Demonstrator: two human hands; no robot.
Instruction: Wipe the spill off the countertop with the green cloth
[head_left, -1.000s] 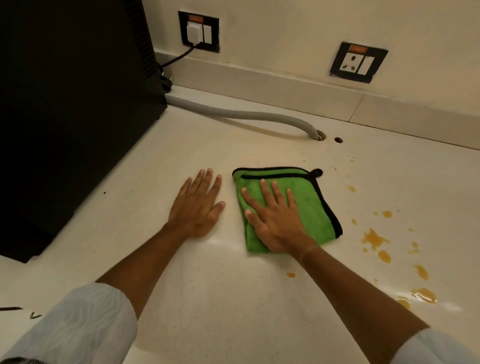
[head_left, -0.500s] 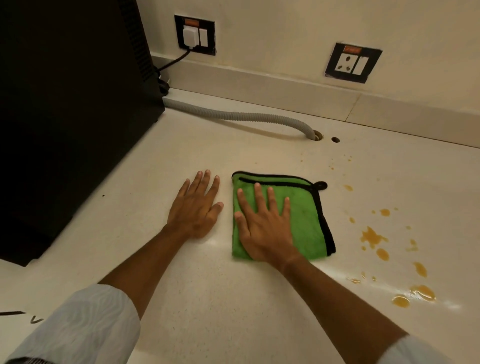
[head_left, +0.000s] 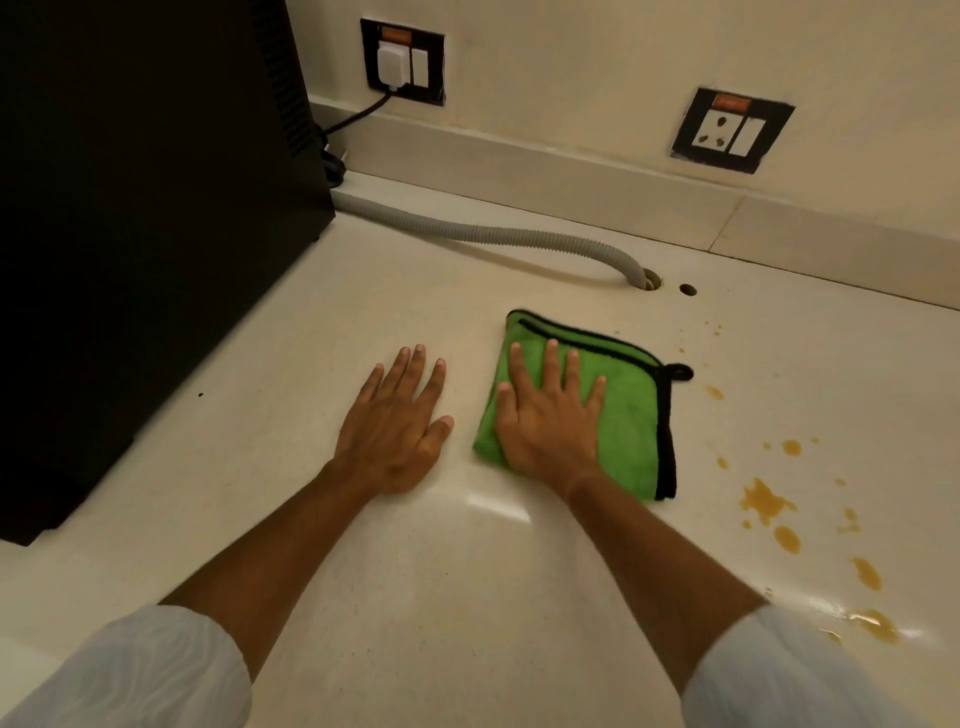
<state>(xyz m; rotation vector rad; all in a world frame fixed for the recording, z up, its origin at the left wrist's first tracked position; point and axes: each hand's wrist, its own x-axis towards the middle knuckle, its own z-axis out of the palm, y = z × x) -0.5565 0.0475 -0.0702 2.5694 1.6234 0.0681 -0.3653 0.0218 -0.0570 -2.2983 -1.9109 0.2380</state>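
Observation:
A folded green cloth (head_left: 628, 415) with black trim lies on the cream countertop (head_left: 415, 597). My right hand (head_left: 550, 421) presses flat on the cloth's left half with its fingers spread. Just left of the cloth, my left hand (head_left: 395, 421) rests flat on the bare counter and holds nothing. An orange-brown spill (head_left: 763, 501) is scattered in blots and drops to the right of the cloth, trailing toward the front right (head_left: 878, 623). The nearest blots lie a short way from the cloth's right edge.
A large black appliance (head_left: 145, 234) fills the left side. A grey ribbed hose (head_left: 493, 234) runs from it along the back into a hole in the counter, beside a smaller hole (head_left: 687, 289). Two wall sockets (head_left: 402, 60) (head_left: 732, 130) sit above the backsplash.
My right hand has turned and slid the cloth a little on the counter. A small drop near the cloth's front edge is gone. My left hand has stayed put.

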